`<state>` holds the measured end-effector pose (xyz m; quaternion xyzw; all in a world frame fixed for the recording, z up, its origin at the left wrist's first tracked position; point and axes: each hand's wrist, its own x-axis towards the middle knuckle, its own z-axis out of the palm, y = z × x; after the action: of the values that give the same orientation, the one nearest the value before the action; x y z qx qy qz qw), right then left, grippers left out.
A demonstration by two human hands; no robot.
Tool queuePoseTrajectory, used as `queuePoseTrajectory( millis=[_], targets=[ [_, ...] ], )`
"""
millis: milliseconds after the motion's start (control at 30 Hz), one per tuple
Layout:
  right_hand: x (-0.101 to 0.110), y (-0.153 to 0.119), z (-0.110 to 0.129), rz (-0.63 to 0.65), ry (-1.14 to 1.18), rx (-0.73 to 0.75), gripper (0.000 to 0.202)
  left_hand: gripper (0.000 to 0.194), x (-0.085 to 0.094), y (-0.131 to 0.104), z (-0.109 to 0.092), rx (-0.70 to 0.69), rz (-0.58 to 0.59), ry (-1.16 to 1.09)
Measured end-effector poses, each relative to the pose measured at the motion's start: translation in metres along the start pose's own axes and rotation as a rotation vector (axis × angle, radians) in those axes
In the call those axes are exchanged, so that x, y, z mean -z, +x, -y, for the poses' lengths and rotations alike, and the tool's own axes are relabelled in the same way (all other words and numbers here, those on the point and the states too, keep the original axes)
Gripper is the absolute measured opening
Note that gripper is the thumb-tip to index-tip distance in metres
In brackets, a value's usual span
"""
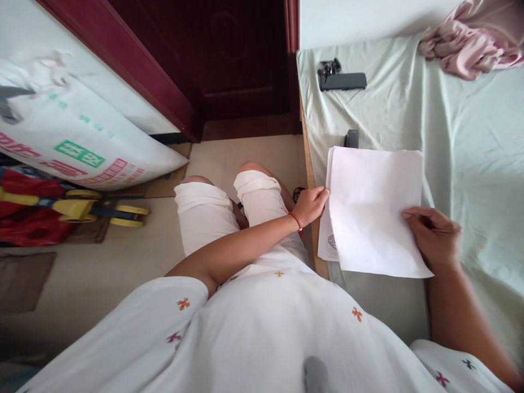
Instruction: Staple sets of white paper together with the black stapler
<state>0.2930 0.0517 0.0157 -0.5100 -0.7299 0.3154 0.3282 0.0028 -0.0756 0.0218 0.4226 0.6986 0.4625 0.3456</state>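
Note:
A few stacked paper sheets [376,210] lie over the near left edge of the sheet-covered bed, the top one blank. A printed round mark shows on a lower sheet at their bottom left corner. My left hand [310,208], with a red string on its wrist, pinches the left edge of the papers. My right hand [436,234] rests at their right side, fingers curled with thumb and index finger on the top sheet. Just behind the papers, a small dark object [351,138] is partly covered by them.
On the bed [385,120] lie a dark case [343,81], a bunch of keys [329,67] and a pink cloth [470,49]. Leftward are a white sack [90,131] and a yellow-wheeled toy [77,206]. A dark red door [241,54] stands ahead.

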Motion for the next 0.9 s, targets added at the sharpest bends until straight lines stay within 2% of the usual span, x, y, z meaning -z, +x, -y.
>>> queuePoseTrajectory(
  millis=[467,900],
  targets=[
    [-0.003,0.002,-0.002,-0.029,0.019,0.051,0.027,0.04,-0.004,0.003,0.008,-0.067,-0.034,0.054],
    [0.0,0.002,0.013,0.028,-0.073,0.298,0.013,0.043,-0.004,0.005,0.009,0.007,-0.016,-0.021]
  ],
)
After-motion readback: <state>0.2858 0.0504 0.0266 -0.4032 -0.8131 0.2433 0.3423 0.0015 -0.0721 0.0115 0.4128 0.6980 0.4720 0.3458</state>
